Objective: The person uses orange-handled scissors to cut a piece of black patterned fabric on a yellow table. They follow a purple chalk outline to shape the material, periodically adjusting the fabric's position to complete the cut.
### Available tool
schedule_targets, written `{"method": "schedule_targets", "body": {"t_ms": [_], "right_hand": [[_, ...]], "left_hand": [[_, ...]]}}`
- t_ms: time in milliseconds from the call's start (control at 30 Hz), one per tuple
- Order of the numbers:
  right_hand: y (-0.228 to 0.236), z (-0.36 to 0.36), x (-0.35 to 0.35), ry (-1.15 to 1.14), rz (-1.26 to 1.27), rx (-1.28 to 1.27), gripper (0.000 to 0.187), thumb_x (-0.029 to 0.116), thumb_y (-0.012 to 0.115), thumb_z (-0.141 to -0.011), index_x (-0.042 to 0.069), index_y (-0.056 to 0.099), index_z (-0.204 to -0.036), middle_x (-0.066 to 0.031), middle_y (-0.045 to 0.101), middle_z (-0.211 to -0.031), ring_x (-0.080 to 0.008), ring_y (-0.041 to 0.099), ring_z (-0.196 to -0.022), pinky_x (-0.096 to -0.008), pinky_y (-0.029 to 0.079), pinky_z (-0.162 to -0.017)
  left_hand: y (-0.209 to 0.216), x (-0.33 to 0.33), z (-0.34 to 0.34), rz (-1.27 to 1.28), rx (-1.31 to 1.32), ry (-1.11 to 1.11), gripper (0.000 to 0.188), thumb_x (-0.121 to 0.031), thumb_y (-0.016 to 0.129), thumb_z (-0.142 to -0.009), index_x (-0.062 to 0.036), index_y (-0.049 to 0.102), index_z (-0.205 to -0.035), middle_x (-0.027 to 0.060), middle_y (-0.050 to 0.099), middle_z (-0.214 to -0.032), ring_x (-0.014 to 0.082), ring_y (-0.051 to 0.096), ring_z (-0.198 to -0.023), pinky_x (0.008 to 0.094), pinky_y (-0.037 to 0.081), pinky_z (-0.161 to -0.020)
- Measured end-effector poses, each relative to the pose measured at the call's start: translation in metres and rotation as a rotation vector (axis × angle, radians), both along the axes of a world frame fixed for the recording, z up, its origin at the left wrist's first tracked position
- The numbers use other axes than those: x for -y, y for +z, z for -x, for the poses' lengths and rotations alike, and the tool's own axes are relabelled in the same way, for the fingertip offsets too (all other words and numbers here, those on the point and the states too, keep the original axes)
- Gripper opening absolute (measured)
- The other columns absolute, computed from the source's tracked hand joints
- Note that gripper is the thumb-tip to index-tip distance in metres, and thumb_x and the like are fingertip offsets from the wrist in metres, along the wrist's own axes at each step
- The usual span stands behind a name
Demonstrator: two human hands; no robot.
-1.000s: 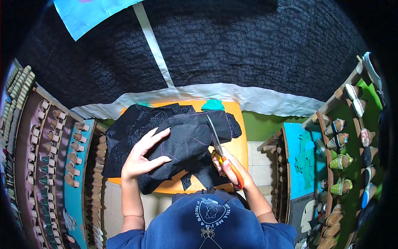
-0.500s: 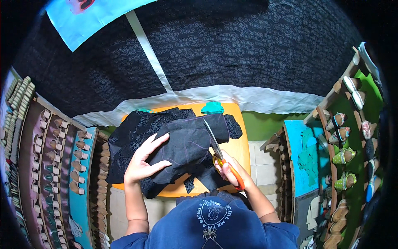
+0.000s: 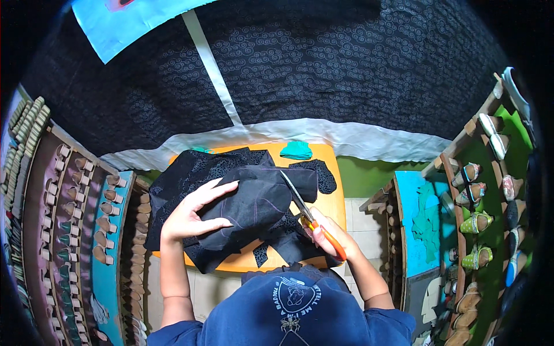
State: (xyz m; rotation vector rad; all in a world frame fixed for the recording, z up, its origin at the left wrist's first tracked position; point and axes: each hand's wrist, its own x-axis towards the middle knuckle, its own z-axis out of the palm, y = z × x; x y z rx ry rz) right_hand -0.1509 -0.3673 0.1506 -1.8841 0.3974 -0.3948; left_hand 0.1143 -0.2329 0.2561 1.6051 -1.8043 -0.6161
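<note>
A piece of black fabric with thin purple outlines lies raised over the table's middle. My left hand grips its left side, thumb on the near part and fingers spread along the far part. My right hand is closed round the orange handles of a pair of scissors. The blades point up and to the left at the fabric's right part, looking nearly closed. Black patterned cloth spreads under and to the left of the piece. A small dark scrap lies near the table's front edge.
Folded green cloth sits at the back of the orange table. A rounded black patterned piece lies at the right. Racks of shoe forms stand left; shoes line the right rack beside a blue board.
My left hand has shifted a little to the left with the black fabric. The scissors have tilted slightly, their tips moving a little toward me, and my right hand has moved slightly right.
</note>
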Motion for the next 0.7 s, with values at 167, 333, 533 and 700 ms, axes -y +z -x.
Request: {"method": "schedule_targets", "body": {"t_ms": [167,333,533,700], "right_hand": [[0.01,0.005,0.005,0.052,-0.01,-0.031,0.052,0.057,0.031,-0.08,0.007,0.035,-0.088,-0.0044,0.041,-0.065,-0.0123,0.042,-0.047,-0.0251,0.04,-0.043],[-0.001,0.009,0.01,0.074,0.015,-0.052,0.052,0.058,0.034,-0.079,0.007,0.035,-0.089,-0.0046,0.041,-0.068,-0.0125,0.041,-0.052,-0.0249,0.04,-0.044],[0.004,0.013,0.01,0.099,0.002,-0.066,0.057,0.062,0.031,-0.078,0.007,0.036,-0.093,-0.0043,0.041,-0.067,-0.0131,0.041,-0.054,-0.025,0.039,-0.046],[0.01,0.014,0.008,0.117,0.108,-0.004,0.036,0.04,0.035,-0.086,0.005,0.032,-0.081,-0.0135,0.041,-0.059,-0.0301,0.045,-0.051,-0.0354,0.038,-0.051]], "left_hand": [[0.007,0.006,-0.003,-0.007,0.026,-0.064,0.06,-0.021,0.071,-0.064,-0.0087,0.048,-0.118,0.0052,0.048,-0.122,0.0295,0.034,-0.119,0.0389,0.024,-0.099],[0.012,0.012,-0.009,0.0,0.061,-0.115,0.063,-0.023,0.073,-0.061,-0.0051,0.049,-0.116,0.0074,0.048,-0.121,0.0286,0.036,-0.118,0.0415,0.02,-0.101],[0.02,0.017,-0.009,-0.014,0.092,-0.136,0.062,-0.024,0.072,-0.062,-0.0053,0.049,-0.116,0.0069,0.048,-0.121,0.0268,0.038,-0.117,0.042,0.02,-0.101],[0.022,0.019,-0.012,-0.042,0.098,-0.187,0.059,-0.026,0.067,-0.067,-0.0095,0.047,-0.119,0.0071,0.045,-0.124,0.0293,0.033,-0.12,0.0415,0.02,-0.101]]}}
